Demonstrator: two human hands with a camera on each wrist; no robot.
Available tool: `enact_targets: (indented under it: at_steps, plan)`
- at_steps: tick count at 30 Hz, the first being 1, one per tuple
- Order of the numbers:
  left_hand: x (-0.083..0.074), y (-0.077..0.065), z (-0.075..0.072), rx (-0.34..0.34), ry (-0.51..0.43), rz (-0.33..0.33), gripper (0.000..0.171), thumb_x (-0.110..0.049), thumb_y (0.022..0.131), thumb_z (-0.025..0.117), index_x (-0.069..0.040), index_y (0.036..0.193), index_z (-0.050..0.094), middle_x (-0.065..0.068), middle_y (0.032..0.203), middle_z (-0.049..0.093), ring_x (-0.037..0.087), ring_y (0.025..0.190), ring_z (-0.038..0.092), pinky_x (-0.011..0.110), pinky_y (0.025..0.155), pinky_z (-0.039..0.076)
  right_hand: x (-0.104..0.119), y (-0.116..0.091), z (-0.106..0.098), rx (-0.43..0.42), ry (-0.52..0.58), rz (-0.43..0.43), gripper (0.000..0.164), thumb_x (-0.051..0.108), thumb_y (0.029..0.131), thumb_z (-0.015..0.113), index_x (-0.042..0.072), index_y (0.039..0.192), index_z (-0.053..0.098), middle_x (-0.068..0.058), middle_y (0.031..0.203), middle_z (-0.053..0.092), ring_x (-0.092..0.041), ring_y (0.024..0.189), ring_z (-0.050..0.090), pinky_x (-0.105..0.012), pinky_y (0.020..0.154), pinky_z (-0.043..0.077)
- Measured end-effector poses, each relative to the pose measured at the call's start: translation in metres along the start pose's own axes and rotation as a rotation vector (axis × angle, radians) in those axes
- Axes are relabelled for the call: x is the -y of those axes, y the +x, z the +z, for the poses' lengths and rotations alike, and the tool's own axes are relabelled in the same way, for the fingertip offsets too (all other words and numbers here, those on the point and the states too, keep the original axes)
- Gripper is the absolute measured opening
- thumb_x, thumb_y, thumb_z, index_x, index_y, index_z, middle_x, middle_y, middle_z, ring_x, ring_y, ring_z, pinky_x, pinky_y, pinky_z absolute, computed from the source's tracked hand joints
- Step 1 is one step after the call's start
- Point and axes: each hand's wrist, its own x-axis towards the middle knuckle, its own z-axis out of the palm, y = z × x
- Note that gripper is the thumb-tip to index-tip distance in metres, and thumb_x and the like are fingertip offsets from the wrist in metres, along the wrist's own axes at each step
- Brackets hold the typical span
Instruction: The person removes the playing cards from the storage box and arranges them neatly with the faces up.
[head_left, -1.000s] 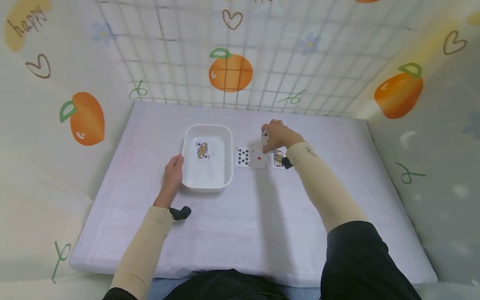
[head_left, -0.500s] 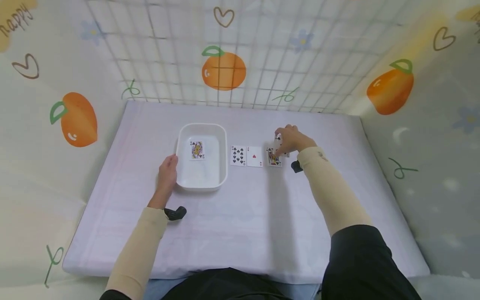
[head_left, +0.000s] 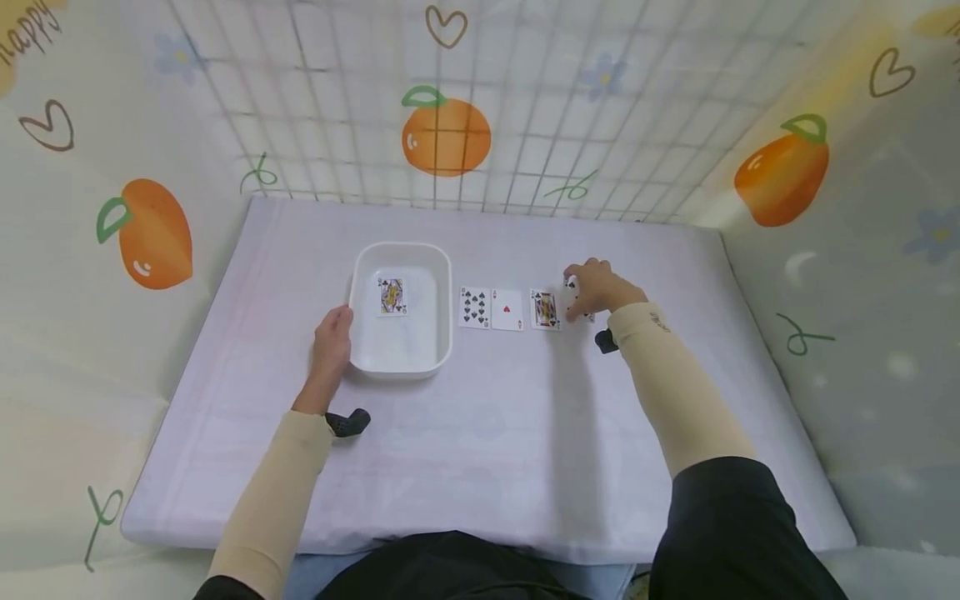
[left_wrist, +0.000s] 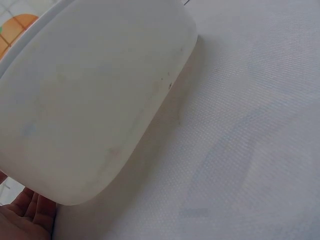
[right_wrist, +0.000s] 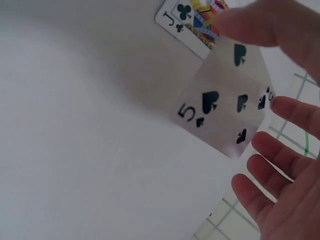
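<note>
In the head view, my left hand (head_left: pixel 332 346) grips the left side of a white plastic tub (head_left: pixel 401 372). The left wrist view shows its fingers (left_wrist: pixel 40 207) at one end of the tub's wall. A face card (head_left: pixel 392 297) lies inside the tub. My right hand (head_left: pixel 600 287) pinches a five of spades (right_wrist: pixel 220 100) between thumb and fingertips, the card tilted close over the table. Just left of that hand lies the jack of clubs (head_left: pixel 545 309). Farther left, the ace of hearts (head_left: pixel 507 311) and the ten of spades (head_left: pixel 475 307) lie face up, side by side.
A pale cloth covers the table (head_left: pixel 450 467). Behind it rises a wire grid (head_left: pixel 525 125) under a sheet printed with oranges. Similar sheets hang at both sides. Each wrist wears a small black camera (head_left: pixel 348 422).
My right hand has moved right with the five of spades, from above the ace of hearts to past the jack of clubs. My left hand stays on the tub.
</note>
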Motion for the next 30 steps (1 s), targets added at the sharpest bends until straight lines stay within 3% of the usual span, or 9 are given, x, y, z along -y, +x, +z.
enact_targets:
  at_steps: [16, 30]
  plan:
    - [0.001, 0.004, -0.002, -0.001, 0.007, 0.013, 0.054, -0.044, 0.105, 0.038, -0.009, 0.145, 0.045, 0.015, 0.143, 0.050, 0.032, 0.127, 0.049, 0.046, 0.108, 0.039, -0.012, 0.001, 0.019, 0.050, -0.019, 0.009, 0.087, 0.021, 0.075, 0.083, 0.005, 0.148, 0.039, -0.028, 0.138, 0.038, -0.045, 0.126, 0.032, -0.071, 0.093, 0.039]
    - [0.002, 0.005, -0.001, -0.008, -0.003, 0.000, 0.054, -0.045, 0.105, 0.039, -0.010, 0.146, 0.046, 0.012, 0.145, 0.050, 0.030, 0.129, 0.049, 0.044, 0.109, 0.038, -0.015, 0.018, 0.031, 0.067, -0.013, 0.016, 0.091, 0.019, 0.071, 0.086, 0.007, 0.148, 0.039, -0.027, 0.138, 0.037, -0.043, 0.124, 0.032, -0.070, 0.092, 0.040]
